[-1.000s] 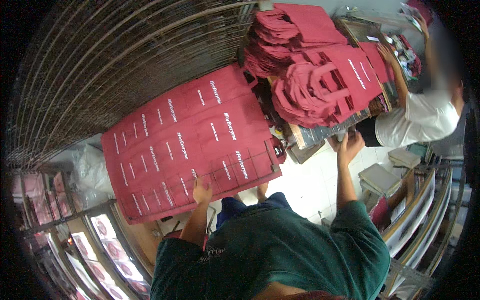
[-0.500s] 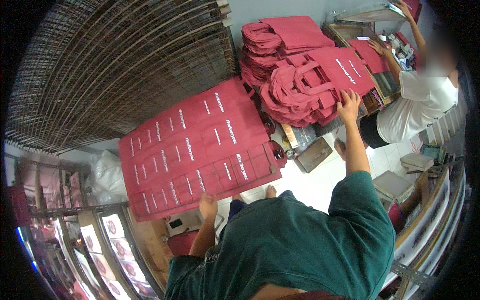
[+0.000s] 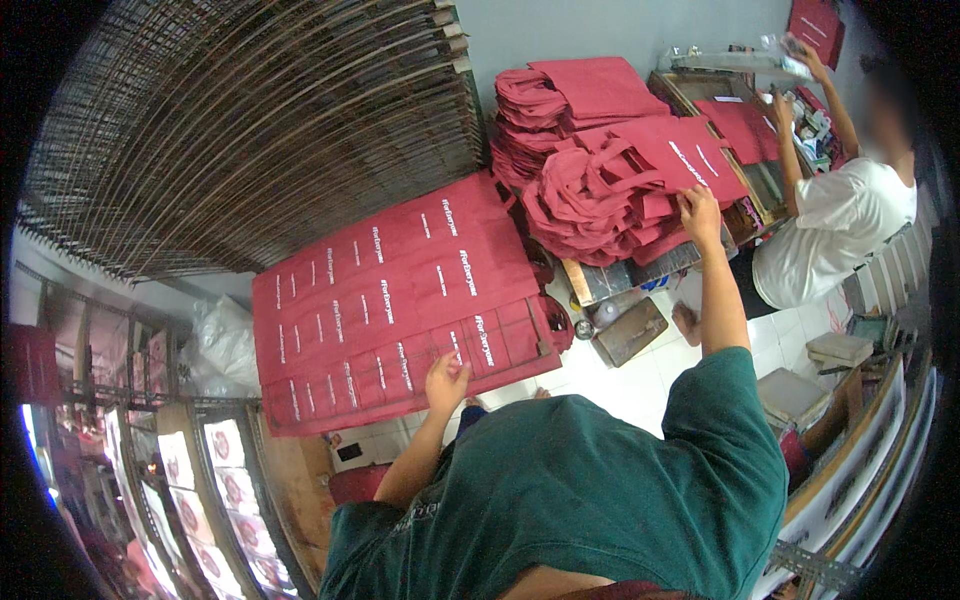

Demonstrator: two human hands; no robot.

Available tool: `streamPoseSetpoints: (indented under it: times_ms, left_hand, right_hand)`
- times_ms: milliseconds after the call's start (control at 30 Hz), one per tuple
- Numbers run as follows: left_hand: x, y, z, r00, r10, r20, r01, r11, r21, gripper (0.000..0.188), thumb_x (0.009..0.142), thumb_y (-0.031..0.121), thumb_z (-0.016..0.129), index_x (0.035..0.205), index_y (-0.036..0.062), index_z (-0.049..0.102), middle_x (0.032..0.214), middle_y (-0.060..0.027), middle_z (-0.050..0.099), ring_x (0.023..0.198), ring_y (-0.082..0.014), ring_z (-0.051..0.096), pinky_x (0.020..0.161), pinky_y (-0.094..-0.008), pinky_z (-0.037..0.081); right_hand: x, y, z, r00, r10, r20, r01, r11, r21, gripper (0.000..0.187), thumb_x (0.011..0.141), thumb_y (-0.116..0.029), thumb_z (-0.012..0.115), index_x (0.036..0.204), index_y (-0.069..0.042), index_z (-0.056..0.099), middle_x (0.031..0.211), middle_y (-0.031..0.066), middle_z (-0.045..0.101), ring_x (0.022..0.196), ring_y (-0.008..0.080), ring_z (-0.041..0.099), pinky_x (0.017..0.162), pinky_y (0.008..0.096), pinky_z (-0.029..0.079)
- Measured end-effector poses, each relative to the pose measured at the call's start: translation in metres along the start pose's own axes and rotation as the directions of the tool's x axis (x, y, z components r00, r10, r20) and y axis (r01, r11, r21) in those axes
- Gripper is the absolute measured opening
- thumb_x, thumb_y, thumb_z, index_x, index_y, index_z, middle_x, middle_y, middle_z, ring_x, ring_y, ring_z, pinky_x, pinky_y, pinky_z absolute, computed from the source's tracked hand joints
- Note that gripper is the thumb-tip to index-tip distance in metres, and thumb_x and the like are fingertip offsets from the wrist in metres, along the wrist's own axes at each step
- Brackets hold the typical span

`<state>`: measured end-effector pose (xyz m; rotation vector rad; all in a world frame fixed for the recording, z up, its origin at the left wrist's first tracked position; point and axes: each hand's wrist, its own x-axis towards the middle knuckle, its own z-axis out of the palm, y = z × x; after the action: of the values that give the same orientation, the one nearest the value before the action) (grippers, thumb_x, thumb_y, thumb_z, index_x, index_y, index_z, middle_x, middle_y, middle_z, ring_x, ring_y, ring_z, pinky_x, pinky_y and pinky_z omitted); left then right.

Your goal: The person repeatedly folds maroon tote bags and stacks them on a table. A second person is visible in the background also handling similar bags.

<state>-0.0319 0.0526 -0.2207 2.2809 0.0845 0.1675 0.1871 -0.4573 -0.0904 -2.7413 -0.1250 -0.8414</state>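
Our right hand (image 3: 698, 208) lies flat, fingers apart, on the soft, light heap of red fabric tote bags (image 3: 610, 190); we judge its handles easiest to grab. Our open left hand (image 3: 446, 380) rests on the spread red printed sheets (image 3: 390, 300).

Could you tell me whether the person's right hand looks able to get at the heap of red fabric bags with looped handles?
Probably yes: the right hand already rests on the heap of red fabric bags, nothing between.
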Motion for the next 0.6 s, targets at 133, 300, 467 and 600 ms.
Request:
streamPoseSetpoints:
  times_ms: [133, 300, 467, 600]
  left_hand:
    - [0.030, 0.073, 0.003, 0.960, 0.097, 0.261, -0.069, 0.991, -0.116, 0.041, 0.075, 0.029, 0.068, 0.109, 0.0083, 0.058, 0.084, -0.0084, 0.061, 0.075, -0.0188, 0.059, 0.069, -0.0323, 0.048]
    - [0.058, 0.149, 0.020, 0.781, 0.290, 0.554, -0.165, 0.950, -0.265, 0.048, 0.076, 0.032, 0.068, 0.115, 0.0087, 0.054, 0.097, -0.0105, 0.060, 0.080, -0.0179, 0.058, 0.073, -0.0314, 0.047]
    - [0.070, 0.205, 0.043, 0.645, 0.431, 0.631, -0.210, 0.894, -0.396, 0.070, 0.072, 0.039, 0.070, 0.128, 0.0080, 0.042, 0.108, -0.0133, 0.055, 0.091, -0.0214, 0.056, 0.079, -0.0326, 0.046]
    - [0.083, 0.267, 0.033, 0.710, 0.470, 0.525, -0.224, 0.857, -0.464, 0.103, 0.064, 0.044, 0.075, 0.139, 0.0037, 0.018, 0.123, -0.0199, 0.044, 0.107, -0.0275, 0.050, 0.088, -0.0359, 0.043]
  right_hand:
    - [0.034, -0.032, -0.045, 0.984, -0.061, 0.168, 0.038, 0.990, 0.137, 0.023, 0.072, -0.017, 0.066, 0.070, 0.002, 0.054, 0.068, 0.0188, 0.054, 0.060, 0.0327, 0.052, 0.056, 0.0411, 0.039]
    - [0.079, -0.025, -0.054, 0.931, -0.067, 0.360, -0.019, 0.973, 0.228, 0.024, 0.077, -0.020, 0.063, 0.075, 0.003, 0.059, 0.058, 0.0202, 0.051, 0.052, 0.0331, 0.048, 0.057, 0.0389, 0.041]
    - [0.103, -0.058, -0.077, 0.977, -0.147, -0.158, 0.170, 0.975, 0.143, 0.021, 0.080, -0.021, 0.060, 0.085, -0.001, 0.064, 0.064, 0.0186, 0.053, 0.062, 0.0333, 0.055, 0.061, 0.0398, 0.042]
    - [0.092, -0.156, -0.134, 0.987, -0.163, -0.015, 0.163, 0.969, 0.187, 0.021, 0.079, -0.020, 0.061, 0.082, 0.000, 0.063, 0.066, 0.0177, 0.055, 0.060, 0.0307, 0.055, 0.057, 0.0370, 0.041]
